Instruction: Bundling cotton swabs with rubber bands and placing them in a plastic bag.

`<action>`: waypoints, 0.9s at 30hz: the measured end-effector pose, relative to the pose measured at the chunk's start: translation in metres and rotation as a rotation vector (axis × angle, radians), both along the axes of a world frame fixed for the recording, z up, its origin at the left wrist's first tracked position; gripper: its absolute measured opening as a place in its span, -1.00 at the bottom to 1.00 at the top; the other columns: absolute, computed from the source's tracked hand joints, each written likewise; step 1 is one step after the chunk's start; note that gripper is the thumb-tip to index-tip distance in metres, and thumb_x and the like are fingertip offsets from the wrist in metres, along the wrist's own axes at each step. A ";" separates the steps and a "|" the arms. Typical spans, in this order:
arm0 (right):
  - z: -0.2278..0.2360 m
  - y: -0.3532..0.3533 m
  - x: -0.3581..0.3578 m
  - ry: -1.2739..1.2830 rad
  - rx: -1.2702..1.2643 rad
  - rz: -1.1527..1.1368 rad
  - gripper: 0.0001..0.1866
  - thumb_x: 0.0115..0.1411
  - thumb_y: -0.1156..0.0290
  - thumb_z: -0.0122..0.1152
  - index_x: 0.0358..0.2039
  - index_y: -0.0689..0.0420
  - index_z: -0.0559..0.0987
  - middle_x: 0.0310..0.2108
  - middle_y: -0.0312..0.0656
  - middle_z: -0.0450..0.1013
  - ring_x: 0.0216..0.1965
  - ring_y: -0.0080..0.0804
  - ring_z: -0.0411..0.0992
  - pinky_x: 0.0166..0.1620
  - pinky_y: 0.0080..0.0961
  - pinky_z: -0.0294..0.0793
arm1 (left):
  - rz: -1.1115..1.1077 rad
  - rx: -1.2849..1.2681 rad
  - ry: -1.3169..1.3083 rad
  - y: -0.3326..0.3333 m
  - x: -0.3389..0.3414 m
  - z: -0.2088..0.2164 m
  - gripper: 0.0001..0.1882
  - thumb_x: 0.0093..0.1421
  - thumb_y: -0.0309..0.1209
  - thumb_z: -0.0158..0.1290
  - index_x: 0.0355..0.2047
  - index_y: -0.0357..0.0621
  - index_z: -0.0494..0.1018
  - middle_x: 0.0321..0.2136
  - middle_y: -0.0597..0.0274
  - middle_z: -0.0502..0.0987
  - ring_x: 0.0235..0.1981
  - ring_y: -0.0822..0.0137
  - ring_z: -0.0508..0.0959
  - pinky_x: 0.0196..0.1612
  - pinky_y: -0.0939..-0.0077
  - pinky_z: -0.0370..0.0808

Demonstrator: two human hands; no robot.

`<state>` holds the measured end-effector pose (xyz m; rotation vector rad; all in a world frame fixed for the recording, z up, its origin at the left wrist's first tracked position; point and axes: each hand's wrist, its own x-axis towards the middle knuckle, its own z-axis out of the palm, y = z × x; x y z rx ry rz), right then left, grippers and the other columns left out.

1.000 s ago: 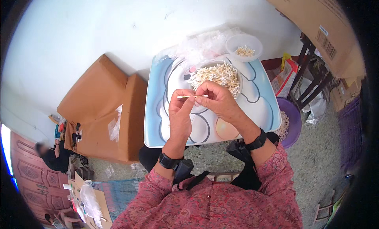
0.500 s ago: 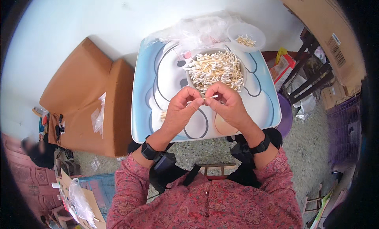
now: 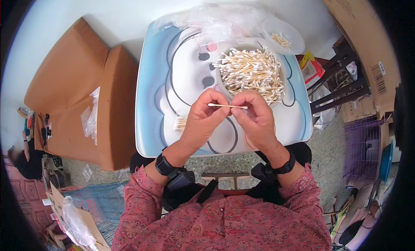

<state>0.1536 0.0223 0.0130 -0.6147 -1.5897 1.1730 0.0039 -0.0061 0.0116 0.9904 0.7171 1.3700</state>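
Note:
Between my two hands a cotton swab lies level, a white tip at each end and a wooden-coloured stick between. My left hand pinches it left of its middle; the thumb and fingers of my right hand close on it right of the middle. Just beyond my hands, a round bowl is heaped with cotton swabs. Beside my left hand, a small bundle of swabs rests on the table, partly hidden by that hand.
At the table's back lie crumpled clear plastic bags and a shallow translucent dish holding a few swabs. A brown sofa stands at the left, cardboard boxes at the right. Another person is far off at the left edge.
The swab now shows along its whole length between my fingertips, where before mostly one tip showed. The view has shifted, so the bowl and dish appear further right.

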 end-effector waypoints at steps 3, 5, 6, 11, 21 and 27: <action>0.003 -0.002 -0.002 0.078 -0.078 -0.003 -0.88 0.10 0.63 0.10 -0.32 0.22 0.42 -0.38 -0.27 0.35 -0.36 -0.58 0.39 -0.27 -0.66 0.39 | 0.011 0.013 -0.009 0.000 0.001 -0.003 -0.91 0.18 -0.55 0.01 -0.35 -0.15 0.31 -0.38 0.42 0.35 -0.32 0.59 0.35 -0.22 0.68 0.33; 0.002 -0.003 0.001 0.067 -0.119 0.022 -0.89 0.11 0.62 0.11 -0.32 0.23 0.42 -0.38 -0.28 0.35 -0.34 -0.59 0.39 -0.27 -0.66 0.39 | 0.011 -0.007 0.010 -0.002 0.002 -0.007 -0.91 0.17 -0.55 0.01 -0.35 -0.15 0.32 -0.38 0.43 0.35 -0.32 0.60 0.34 -0.23 0.69 0.31; 0.001 -0.003 0.002 0.066 -0.115 0.020 -0.89 0.11 0.62 0.11 -0.32 0.23 0.42 -0.38 -0.28 0.35 -0.34 -0.59 0.39 -0.27 -0.66 0.39 | 0.010 -0.003 0.009 -0.002 0.002 -0.008 -0.91 0.17 -0.55 0.01 -0.35 -0.15 0.32 -0.38 0.43 0.35 -0.32 0.60 0.34 -0.23 0.69 0.31; -0.001 -0.003 0.010 -0.090 -0.003 -0.062 -0.87 0.07 0.64 0.12 -0.35 0.20 0.43 -0.39 -0.27 0.35 -0.37 -0.57 0.38 -0.32 -0.66 0.37 | 0.014 -0.003 0.023 -0.002 0.008 -0.011 -0.91 0.16 -0.55 0.03 -0.33 -0.15 0.34 -0.37 0.43 0.37 -0.32 0.62 0.34 -0.23 0.70 0.31; 0.003 0.003 0.021 -0.272 0.164 -0.183 -0.84 0.02 0.65 0.14 -0.36 0.19 0.43 -0.44 -0.24 0.35 -0.42 -0.51 0.36 -0.36 -0.62 0.36 | 0.023 -0.004 0.103 0.007 0.005 -0.016 -0.87 0.16 -0.51 0.04 -0.30 -0.20 0.34 -0.33 0.29 0.41 -0.30 0.48 0.45 -0.14 0.54 0.45; 0.004 0.001 0.018 -0.273 0.111 -0.233 -0.84 0.02 0.63 0.16 -0.35 0.19 0.45 -0.43 -0.21 0.37 -0.42 -0.50 0.38 -0.37 -0.64 0.38 | 0.028 -0.027 0.061 0.009 0.006 -0.021 -0.88 0.16 -0.52 0.03 -0.30 -0.20 0.34 -0.33 0.28 0.41 -0.29 0.46 0.44 -0.13 0.52 0.44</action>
